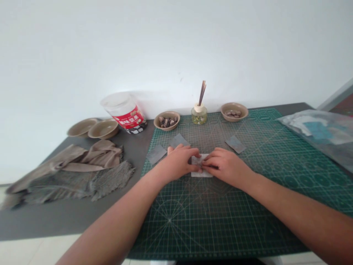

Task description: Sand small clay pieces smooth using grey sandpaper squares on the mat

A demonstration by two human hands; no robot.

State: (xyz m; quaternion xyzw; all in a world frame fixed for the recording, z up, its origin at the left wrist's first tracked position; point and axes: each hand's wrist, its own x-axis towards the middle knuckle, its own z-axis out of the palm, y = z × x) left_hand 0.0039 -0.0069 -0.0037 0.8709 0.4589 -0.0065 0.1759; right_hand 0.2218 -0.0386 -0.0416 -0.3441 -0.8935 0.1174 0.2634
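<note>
A small pale square sheet [202,173] lies on the green cutting mat [176,235] between my two hands. My left hand [180,162] holds it from the left, thumb and forefinger curved around its edge. From the other side, the fingers of my right hand [228,166] are closed together over the sheet's middle; whatever is between them is hidden. Just beyond my left hand lie two grey squares [156,154] [179,140], apart from the sheet. Another grey square [235,144] rests beyond my right hand.
Brown bowls of stones [167,121] [234,112] flank a reed diffuser [199,114] near the wall. Left stand a red-labelled plastic jar [128,116], two more bowls [103,129] and a crumpled grey-brown cloth [82,169]. A clear plastic bag [322,129] covers the mat's right edge.
</note>
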